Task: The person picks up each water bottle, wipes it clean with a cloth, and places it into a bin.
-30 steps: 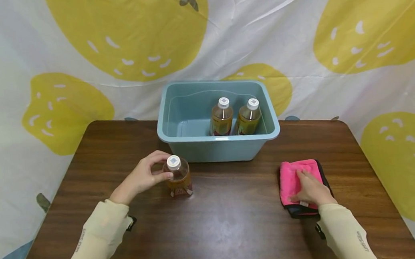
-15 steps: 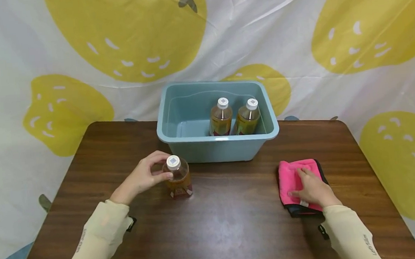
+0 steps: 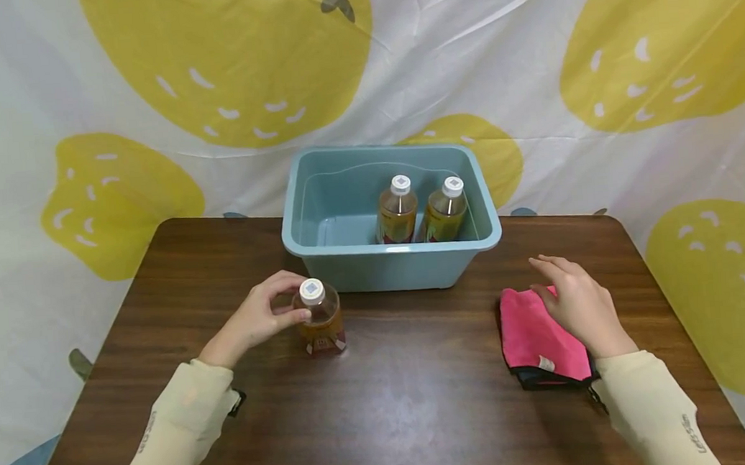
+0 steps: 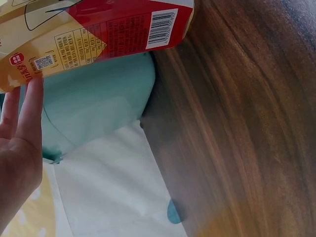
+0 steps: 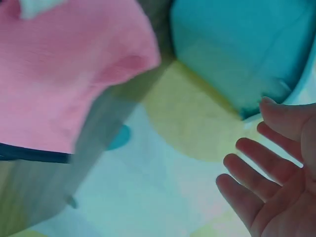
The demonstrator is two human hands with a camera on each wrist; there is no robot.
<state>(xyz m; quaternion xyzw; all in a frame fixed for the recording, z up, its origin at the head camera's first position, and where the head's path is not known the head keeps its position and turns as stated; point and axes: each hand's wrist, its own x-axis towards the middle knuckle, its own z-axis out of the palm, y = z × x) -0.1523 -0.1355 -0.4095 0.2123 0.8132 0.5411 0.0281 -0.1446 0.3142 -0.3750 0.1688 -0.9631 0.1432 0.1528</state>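
Note:
My left hand grips a drink bottle by its upper part, thumb on the near side and fingers behind. The bottle stands upright on the table, white cap up; its red and orange label fills the top of the left wrist view. Over at the right, my right hand hovers above a folded pink cloth with black edging. In the right wrist view its fingers are spread and relaxed with nothing in them, apart from the pink cloth.
Behind both hands a blue-grey plastic bin stands at the table's back edge. Two similar bottles, one on the left and one on the right, stand in its right half. A lemon-print curtain hangs behind the brown table.
My right hand has left the pink cloth, rising and moving back and to the right, so more of the cloth shows. The left hand and its bottle have stayed in place.

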